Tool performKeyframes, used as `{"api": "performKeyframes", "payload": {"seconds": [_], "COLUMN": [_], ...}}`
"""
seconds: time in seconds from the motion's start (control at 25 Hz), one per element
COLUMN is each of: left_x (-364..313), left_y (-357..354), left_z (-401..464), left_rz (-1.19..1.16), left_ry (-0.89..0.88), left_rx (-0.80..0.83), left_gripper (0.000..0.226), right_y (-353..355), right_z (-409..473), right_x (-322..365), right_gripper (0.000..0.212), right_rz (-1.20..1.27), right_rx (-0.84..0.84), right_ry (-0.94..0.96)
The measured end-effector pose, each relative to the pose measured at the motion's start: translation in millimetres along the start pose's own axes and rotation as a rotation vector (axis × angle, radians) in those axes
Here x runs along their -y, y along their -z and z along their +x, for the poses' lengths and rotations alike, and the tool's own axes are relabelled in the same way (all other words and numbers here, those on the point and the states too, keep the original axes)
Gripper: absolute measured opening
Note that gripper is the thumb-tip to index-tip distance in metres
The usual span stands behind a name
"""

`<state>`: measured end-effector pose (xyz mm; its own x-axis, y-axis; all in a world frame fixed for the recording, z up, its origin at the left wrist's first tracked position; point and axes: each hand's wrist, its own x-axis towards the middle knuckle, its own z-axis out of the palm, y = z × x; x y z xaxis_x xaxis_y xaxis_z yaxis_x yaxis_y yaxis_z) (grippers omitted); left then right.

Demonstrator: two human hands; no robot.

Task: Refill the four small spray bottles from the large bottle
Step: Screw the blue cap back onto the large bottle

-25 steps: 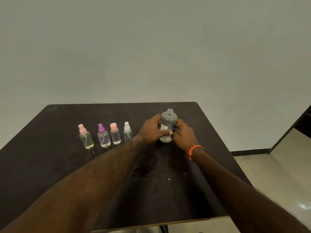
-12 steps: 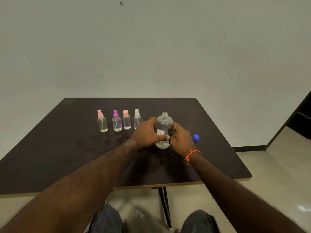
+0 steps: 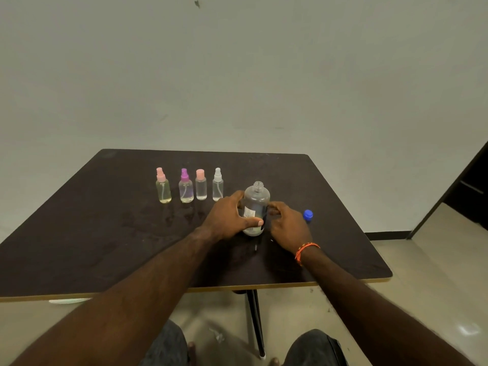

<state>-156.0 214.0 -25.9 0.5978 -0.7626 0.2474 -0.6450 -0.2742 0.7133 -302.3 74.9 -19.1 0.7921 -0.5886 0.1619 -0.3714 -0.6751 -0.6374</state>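
Note:
The large clear bottle (image 3: pixel 256 199) stands uncapped on the dark table (image 3: pixel 105 233), right of centre. My left hand (image 3: pixel 227 220) grips its lower body, thumb across the label. My right hand (image 3: pixel 287 224) sits just right of the bottle with loosely curled fingers, its fingertips at the bottle's side and holding nothing. To the left, the small spray bottles stand in a row: a pink-topped one with yellowish liquid (image 3: pixel 163 191), a purple-topped one (image 3: pixel 186 191), a pink-capped one (image 3: pixel 201 186) and a white-topped one (image 3: pixel 217 186). All are upright and closed.
A blue cap (image 3: pixel 308 214) lies on the table right of my right hand. The table's front edge (image 3: pixel 290 284) is close to my knees, with a thin black leg (image 3: pixel 257 323) beneath. A dark doorway (image 3: pixel 464 191) is at the far right.
The view pulled back and the bottle now looks farther from me. My right hand has loosened from the large bottle's side; my left hand keeps its grip.

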Motion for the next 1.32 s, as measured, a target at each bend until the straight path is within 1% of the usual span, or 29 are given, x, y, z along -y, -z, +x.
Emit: {"api": "performKeyframes", "payload": {"seconds": [0.12,0.16,0.2,0.28,0.36,0.52,0.6,0.68,0.76,0.84,0.96,1.12,1.24,1.32], "left_x": [2,2,2,3,5,5,6,5,3,2,1,1,0,2], "left_y": [-1,-2,-3,-3,-4,-4,-5,-5,-4,-4,-5,-5,-5,-5], "left_z": [1,2,1,2,2,2,2,1,1,0,-1,-1,0,1], "left_rz": [0.001,0.007,0.011,0.008,0.016,0.020,0.019,0.032,0.039,0.033,0.030,0.045,0.053,0.038], "left_ry": [0.001,-0.001,0.002,0.010,0.013,0.018,0.022,0.031,0.039,0.041,0.045,0.052,0.046,0.042], "left_rx": [-0.010,-0.013,-0.011,-0.003,-0.003,-0.017,-0.032,-0.030,-0.026,-0.030,-0.025,-0.038,-0.032,-0.034], "left_gripper": [0.081,0.082,0.083,0.087,0.088,0.089,0.088,0.086,0.082,0.078,0.078,0.075,0.074,0.074], "right_y": [22,30,37,44,45,44,49,61,75,83,75,60,60,59], "right_z": [16,22,26,33,35,36,37,38,36,33,27,25,31,33], "right_x": [-27,-38,-45,-58,-65,-54,-28,13,53,78,85,78,81,87], "right_gripper": [0.038,0.037,0.036,0.037,0.037,0.032,0.034,0.031,0.028,0.029,0.031,0.032,0.035,0.036], "right_rz": [-0.258,-0.350,-0.419,-0.482,-0.472,-0.391,-0.278,-0.076,0.061,0.029,-0.123,-0.169,-0.240,-0.345], "right_rx": [-0.159,-0.184,-0.167,-0.072,-0.012,-0.050,-0.092,-0.132,-0.118,-0.039,0.062,0.025,0.054,0.082], "right_ry": [-0.042,-0.078,-0.136,-0.220,-0.227,-0.154,-0.036,0.084,0.206,0.297,0.324,0.277,0.219,0.238]}}
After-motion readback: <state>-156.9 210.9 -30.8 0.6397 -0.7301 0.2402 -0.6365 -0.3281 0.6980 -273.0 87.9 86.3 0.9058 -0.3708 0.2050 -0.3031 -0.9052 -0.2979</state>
